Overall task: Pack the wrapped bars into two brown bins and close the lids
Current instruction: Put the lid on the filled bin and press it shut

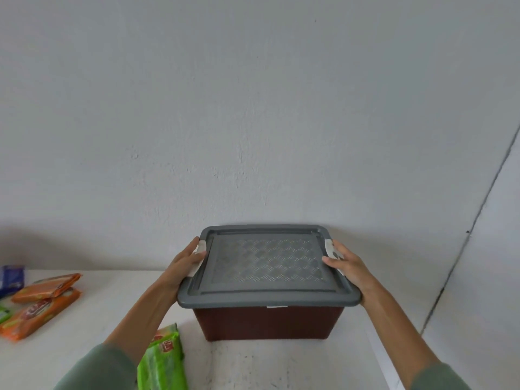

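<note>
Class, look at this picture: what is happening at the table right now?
A person's left hand and right hand grip the two sides of a brown plastic bin, at its white side latches. Its grey patterned lid is on. Orange wrapped bars and a green wrapped pack lie unpacked on the white table.

The white table carries a brown bin, orange bars, a green pack and a blue pack.
</note>
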### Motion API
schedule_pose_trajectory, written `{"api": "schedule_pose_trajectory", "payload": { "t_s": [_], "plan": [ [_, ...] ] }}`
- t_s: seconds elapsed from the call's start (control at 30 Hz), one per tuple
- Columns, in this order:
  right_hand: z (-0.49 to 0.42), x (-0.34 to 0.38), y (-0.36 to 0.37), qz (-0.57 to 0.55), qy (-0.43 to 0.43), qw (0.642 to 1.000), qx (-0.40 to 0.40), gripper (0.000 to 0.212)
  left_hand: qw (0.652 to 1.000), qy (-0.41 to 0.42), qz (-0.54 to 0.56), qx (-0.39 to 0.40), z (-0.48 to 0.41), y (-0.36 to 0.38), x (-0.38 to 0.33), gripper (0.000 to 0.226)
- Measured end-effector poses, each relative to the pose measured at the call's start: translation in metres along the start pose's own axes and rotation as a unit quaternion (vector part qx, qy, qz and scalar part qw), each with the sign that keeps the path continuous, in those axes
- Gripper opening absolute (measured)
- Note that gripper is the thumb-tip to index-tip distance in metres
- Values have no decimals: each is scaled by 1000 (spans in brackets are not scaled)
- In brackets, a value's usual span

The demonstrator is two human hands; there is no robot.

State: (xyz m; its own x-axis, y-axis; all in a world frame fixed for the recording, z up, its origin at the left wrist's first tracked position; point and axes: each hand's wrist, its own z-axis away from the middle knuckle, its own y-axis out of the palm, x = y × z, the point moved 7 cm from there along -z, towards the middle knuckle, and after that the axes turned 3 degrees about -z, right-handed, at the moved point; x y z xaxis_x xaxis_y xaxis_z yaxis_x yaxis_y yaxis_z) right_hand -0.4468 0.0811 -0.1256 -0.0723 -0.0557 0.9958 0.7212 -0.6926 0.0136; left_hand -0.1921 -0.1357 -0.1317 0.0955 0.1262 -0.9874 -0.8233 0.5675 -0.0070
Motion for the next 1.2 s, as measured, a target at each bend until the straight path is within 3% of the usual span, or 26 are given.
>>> {"api": "schedule_pose_trajectory", "payload": {
  "t_s": [0.23, 0.33, 0.47, 0.67, 0.77, 0.87, 0.97, 1.1, 1.2],
  "plan": [
    [-14, -7, 6, -18, -2, 1000, 8, 33, 1000, 11, -18, 11, -20, -3, -1, 50],
    [-13, -5, 6, 5, 15, 1000, 16, 39, 999, 8, -37, 11, -24, -5, 1, 50],
    [-21, 3, 9, 77, 41, 996, 17, 62, 996, 20, -88, 5, -23, -4, -4, 53],
    [-30, 6, 17, 230, 36, 972, 19, 68, 968, 44, -245, 44, -22, 11, -16, 60],
    [-30, 8, 17, 296, 26, 955, 4, 68, 944, 59, -323, 25, -21, 13, -17, 57],
    [-31, 11, 13, 386, -11, 922, -30, 65, 913, 77, -400, -23, -18, 9, -23, 54],
    [-27, 20, 11, 471, -63, 877, -68, 59, 905, 75, -419, -19, -4, 9, -23, 55],
    [-23, 33, 35, 472, -96, 873, -72, 62, 923, 85, -375, -10, 30, -7, -25, 48],
    [-7, 48, 94, 471, -159, 866, -48, 60, 935, 109, -335, -49, 62, -48, -34, 39]
  ]
}}
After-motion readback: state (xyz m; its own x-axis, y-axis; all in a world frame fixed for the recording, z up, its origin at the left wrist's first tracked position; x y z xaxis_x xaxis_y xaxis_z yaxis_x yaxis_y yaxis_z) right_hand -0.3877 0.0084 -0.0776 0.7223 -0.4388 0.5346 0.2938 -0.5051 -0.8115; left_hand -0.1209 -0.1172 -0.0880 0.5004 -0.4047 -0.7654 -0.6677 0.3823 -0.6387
